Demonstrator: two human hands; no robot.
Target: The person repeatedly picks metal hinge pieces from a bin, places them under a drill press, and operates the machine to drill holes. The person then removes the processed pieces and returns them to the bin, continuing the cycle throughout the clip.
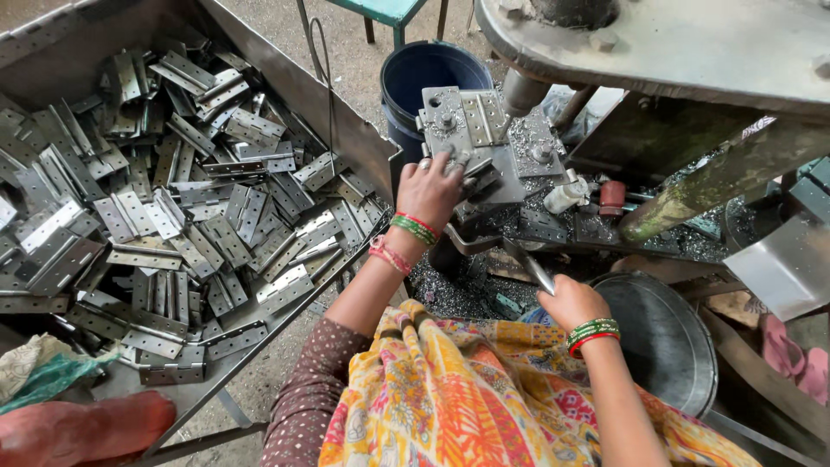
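The left hand rests on the press's die plate, fingers spread over a steel hinge leaf whose long axis runs away from the person. The right hand, nearer the body, has its fingers clamped round a metal lever. The tray of hinges lies left

**Hinge on the press plate, lever at the front**

A flat grey metal hinge with a row of small holes lies on the square steel plate of the press, just under the round ram. The plate is dusted with metal shavings and carries bolts at its corners. A narrow steel lever juts out slantwise from the machine's front, its near end gripped.
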